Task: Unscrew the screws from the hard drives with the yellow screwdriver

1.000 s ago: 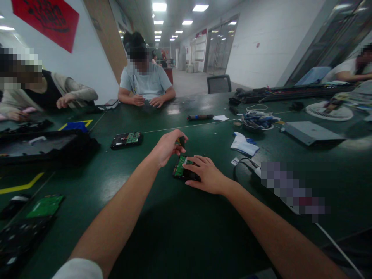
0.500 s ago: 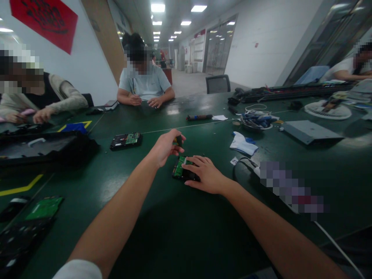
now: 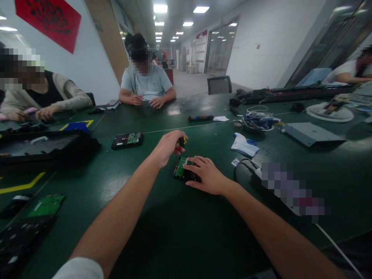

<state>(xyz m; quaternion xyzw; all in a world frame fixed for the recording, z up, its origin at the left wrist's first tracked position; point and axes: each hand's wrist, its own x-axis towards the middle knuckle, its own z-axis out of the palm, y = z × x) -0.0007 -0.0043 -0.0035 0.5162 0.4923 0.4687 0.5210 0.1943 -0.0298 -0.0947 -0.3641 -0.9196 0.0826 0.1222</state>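
Note:
A small black hard drive with a green circuit board [image 3: 180, 169] lies on the dark green table [image 3: 180, 232] in front of me. My right hand [image 3: 205, 174] rests flat on top of it, fingers spread and pressing it down. My left hand [image 3: 168, 145] is closed round the black and yellow handle of a screwdriver [image 3: 181, 141], held upright just above the far end of the drive.
Another hard drive [image 3: 127, 139] lies further left. A green board [image 3: 46, 205] and black parts sit at the near left. A white glove [image 3: 243, 144], a bowl of tools [image 3: 257, 122], a grey flat box [image 3: 310, 133] and a cable are to the right. Other people sit around the table.
My hands and the drive have stayed almost still. The person at the far left has shifted their hands slightly on the table.

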